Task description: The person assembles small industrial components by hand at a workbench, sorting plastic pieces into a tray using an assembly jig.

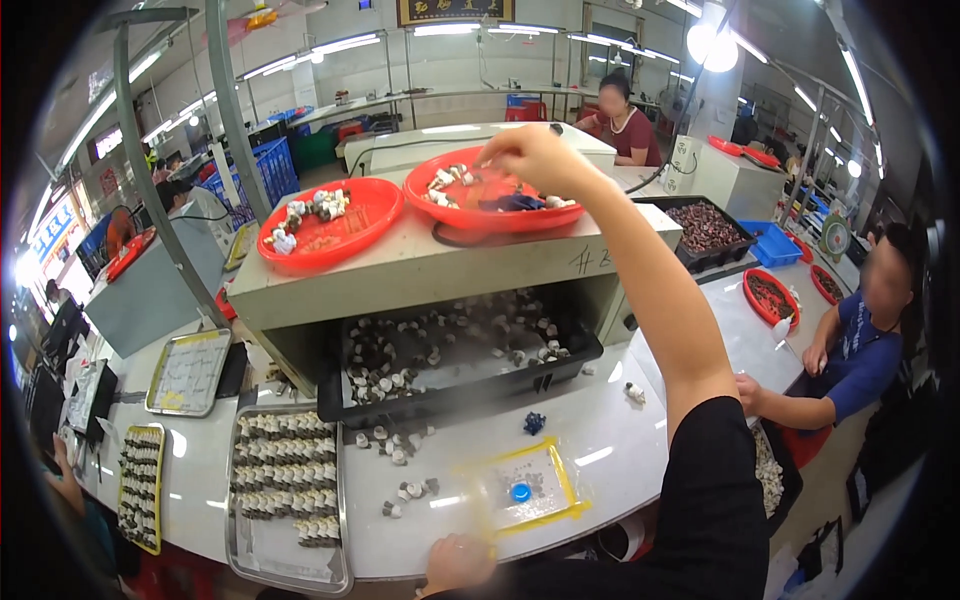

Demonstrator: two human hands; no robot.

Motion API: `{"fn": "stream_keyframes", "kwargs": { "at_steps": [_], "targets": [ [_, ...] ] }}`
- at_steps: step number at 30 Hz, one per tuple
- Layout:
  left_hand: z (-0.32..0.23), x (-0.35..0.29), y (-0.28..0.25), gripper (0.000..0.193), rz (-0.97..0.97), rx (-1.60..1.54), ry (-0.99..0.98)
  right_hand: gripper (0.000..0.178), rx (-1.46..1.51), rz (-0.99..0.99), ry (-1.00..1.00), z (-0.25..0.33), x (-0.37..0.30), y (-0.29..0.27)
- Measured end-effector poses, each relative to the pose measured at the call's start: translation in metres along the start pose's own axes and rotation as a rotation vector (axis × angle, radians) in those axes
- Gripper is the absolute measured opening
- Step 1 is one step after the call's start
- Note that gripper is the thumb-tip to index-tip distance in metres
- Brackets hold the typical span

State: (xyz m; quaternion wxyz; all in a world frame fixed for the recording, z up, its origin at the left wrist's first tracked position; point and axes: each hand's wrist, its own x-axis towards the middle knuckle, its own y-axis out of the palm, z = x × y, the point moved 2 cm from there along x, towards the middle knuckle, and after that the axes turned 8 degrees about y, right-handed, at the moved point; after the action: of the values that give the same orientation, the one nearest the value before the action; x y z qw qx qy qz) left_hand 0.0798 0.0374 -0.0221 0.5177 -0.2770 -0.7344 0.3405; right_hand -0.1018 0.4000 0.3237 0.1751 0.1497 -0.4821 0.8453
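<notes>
My right hand [522,157] is raised over the rear red tray [420,205], its fingers bent downward and apart; nothing clear shows in them. That tray holds small white pieces [450,176] and a dark blue bundle [513,202]. Down at the near table edge, my left hand [460,562] is curled closed and blurred; whatever its fingers may hold is hidden. A yellow-taped square [545,470] with a blue round cap [520,492] lies just beyond it. Loose white-and-grey pieces [398,445] and a dark blue clustered piece [534,423] are scattered on the white table.
A metal tray [343,530] of pieces in rows is at left, beside a smaller yellow-rimmed tray [157,543]. A black bin [480,390] of pieces sits under the shelf [400,290]. Another red tray [330,240] tops it. A co-worker [862,350] sits at right.
</notes>
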Motion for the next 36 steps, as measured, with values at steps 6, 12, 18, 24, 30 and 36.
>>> {"fn": "stream_keyframes", "kwargs": {
  "at_steps": [6, 12, 18, 24, 30, 36],
  "targets": [
    [-0.014, 0.007, -0.011, 0.009, -0.123, -0.071, -0.022, 0.031, -0.281, 0.063, -0.002, 0.027, 0.045, 0.017],
    [-0.009, -0.001, -0.004, 0.010, -0.063, -0.097, -0.088, 0.032, -0.503, 0.097, -0.034, -0.028, 0.099, 0.047],
    [-0.003, -0.001, 0.005, 0.010, -0.159, -0.131, -0.070, 0.026, -0.705, 0.278, -0.006, -0.051, 0.098, 0.057],
    [-0.003, 0.000, 0.001, 0.012, -0.160, -0.108, -0.041, 0.014, -0.665, 0.181, 0.053, -0.021, 0.086, 0.050],
    [-0.005, 0.004, -0.004, 0.010, -0.178, -0.063, -0.045, 0.025, -0.558, 0.271, -0.016, -0.036, 0.091, 0.058],
    [-0.008, -0.004, 0.005, 0.012, -0.220, -0.033, -0.007, 0.028, -0.591, 0.328, 0.010, -0.034, 0.081, 0.045]
  ]
}}
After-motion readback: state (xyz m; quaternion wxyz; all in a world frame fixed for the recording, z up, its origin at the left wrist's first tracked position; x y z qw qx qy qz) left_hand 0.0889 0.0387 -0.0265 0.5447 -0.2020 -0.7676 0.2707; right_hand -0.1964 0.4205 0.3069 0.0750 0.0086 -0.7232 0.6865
